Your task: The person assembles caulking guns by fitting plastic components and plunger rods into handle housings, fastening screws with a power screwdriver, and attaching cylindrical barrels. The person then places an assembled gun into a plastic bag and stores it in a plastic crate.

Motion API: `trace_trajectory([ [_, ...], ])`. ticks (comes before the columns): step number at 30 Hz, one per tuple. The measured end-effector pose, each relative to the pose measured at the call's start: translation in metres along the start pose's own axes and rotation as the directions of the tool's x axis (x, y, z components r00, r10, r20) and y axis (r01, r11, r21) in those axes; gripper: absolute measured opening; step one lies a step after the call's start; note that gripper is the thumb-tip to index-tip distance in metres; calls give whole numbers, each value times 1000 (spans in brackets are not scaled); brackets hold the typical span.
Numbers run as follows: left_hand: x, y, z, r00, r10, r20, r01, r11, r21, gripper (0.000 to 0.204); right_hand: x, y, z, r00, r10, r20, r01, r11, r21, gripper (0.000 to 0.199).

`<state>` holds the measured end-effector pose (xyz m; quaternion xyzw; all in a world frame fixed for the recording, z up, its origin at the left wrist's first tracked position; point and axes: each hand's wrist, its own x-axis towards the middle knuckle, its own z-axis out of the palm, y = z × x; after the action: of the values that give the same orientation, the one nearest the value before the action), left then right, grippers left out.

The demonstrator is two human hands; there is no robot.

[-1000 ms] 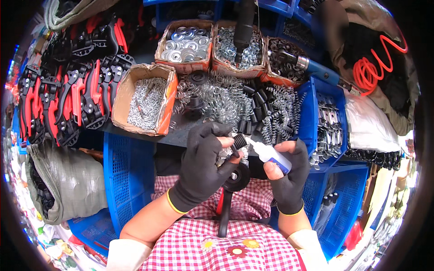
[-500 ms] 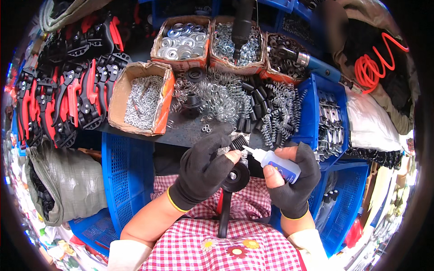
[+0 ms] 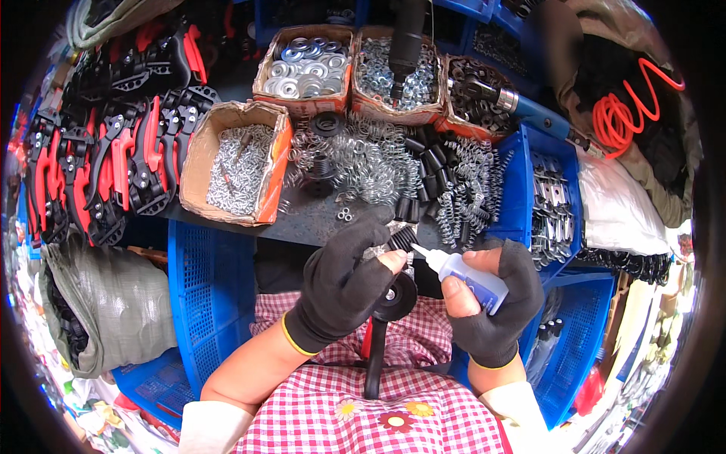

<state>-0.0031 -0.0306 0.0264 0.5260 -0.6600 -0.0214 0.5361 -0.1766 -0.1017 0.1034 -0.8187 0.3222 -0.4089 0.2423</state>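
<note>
My right hand [image 3: 503,310], in a black glove with bare fingertips, is closed round a small translucent squeeze bottle [image 3: 463,278]. Its thin white nozzle points left, with the tip close to a black ribbed cylindrical part [image 3: 403,239]; I cannot tell whether they touch. My left hand [image 3: 340,281], gloved alike, grips that ribbed part between thumb and fingers. Just below it are a black round wheel-like disc [image 3: 395,298] and a black bar [image 3: 374,359] with a bit of red, reaching down to the checked apron. The left fingers partly hide how these pieces join.
Loose springs [image 3: 378,163] and short black tubes [image 3: 432,159] lie on the dark bench. Behind stand cardboard boxes of washers [image 3: 306,68] and nuts [image 3: 370,68]; one of small rivet-like pieces [image 3: 240,170] is nearer. Red-black clamp-like assemblies [image 3: 113,163] fill the left; a blue bin [image 3: 518,178] stands right.
The bottle and my right hand have shifted slightly right, and the bottle has turned a little in the grip. My left hand has stayed almost still.
</note>
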Motion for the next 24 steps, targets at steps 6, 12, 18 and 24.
trace_trajectory([
  [6,10,12,1,963,-264,-61,254,958,-130,43,-1,-1,0,1000,3,-9,-3,1000,5,30],
  [12,25,38,-7,626,-759,179,638,367,-677,41,0,-6,4,997,52,-61,-47,995,90,28],
  [18,19,35,-12,424,-694,582,652,-213,-728,33,1,-8,5,998,33,-56,-28,996,90,29],
  [24,10,37,-4,307,-650,695,573,-457,-680,59,4,-10,4,999,-5,-41,7,997,71,29],
])
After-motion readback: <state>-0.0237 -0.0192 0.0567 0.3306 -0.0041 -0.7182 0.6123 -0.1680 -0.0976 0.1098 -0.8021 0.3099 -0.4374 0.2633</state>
